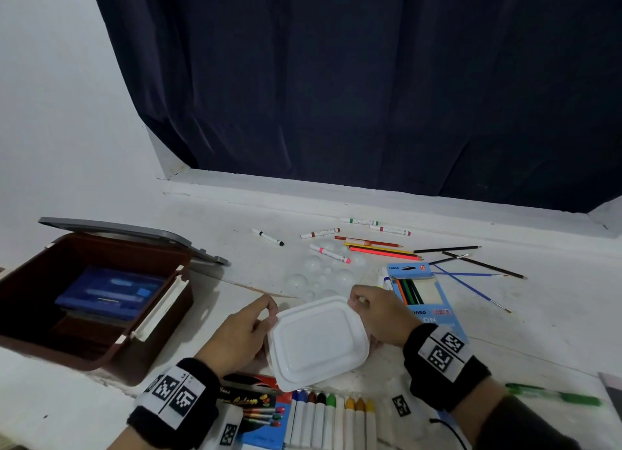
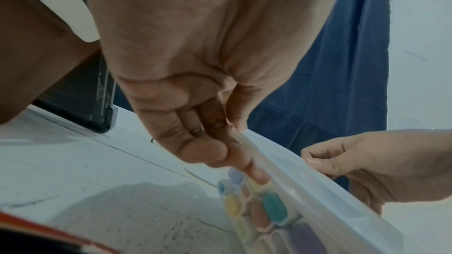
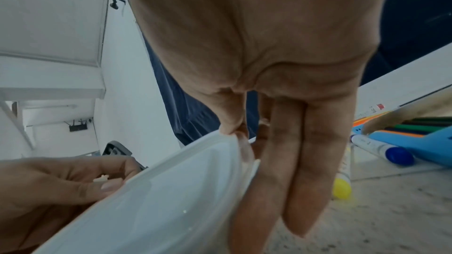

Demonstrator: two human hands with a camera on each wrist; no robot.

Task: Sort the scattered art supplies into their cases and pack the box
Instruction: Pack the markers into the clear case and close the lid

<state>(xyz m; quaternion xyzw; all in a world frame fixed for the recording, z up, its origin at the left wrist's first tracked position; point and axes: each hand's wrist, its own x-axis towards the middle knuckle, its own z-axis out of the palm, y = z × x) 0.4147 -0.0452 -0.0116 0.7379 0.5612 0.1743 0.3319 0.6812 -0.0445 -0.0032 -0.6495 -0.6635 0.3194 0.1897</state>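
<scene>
dark navy curtain hangs behind a white counter. both hands hold a white rounded-square plastic case with lid just above the counter's near middle. the left hand pinches the case's left rim between thumb and curled fingers; the right hand pinches the far right corner with thumb and forefinger, its other fingers straight and pressed together beneath. through the translucent wall, small coloured pots show inside. to the left stands an open brown plastic box. loose markers and pencils lie farther back; a blue pencil carton lies to the right.
</scene>
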